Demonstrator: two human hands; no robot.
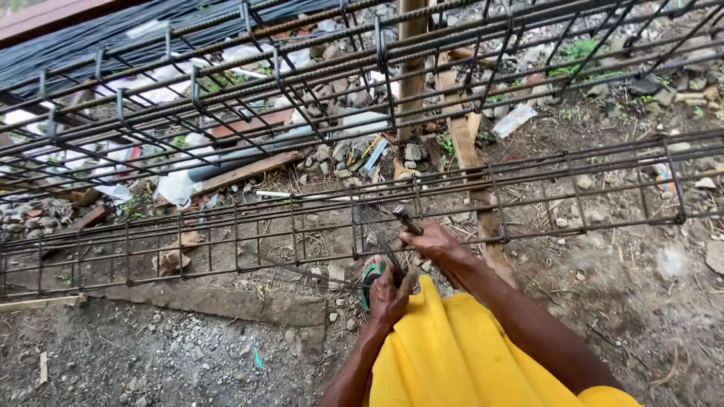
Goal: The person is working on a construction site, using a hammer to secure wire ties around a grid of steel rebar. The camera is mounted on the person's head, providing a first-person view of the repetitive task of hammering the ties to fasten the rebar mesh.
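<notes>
At the rebar cage [317, 226], my right hand [434, 243] grips a metal tool [408, 220]; my left hand [390, 295], just below, pinches tie wire [302, 269].

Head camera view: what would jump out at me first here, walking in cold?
Long rebar cages stretch across the frame over rubble-strewn dirt, the nearer one running left to right through the middle. At lower centre, the right hand grips a small metal tool against that nearer cage, while the left hand reaches in just below it. A bright yellow garment fills the bottom edge.
</notes>
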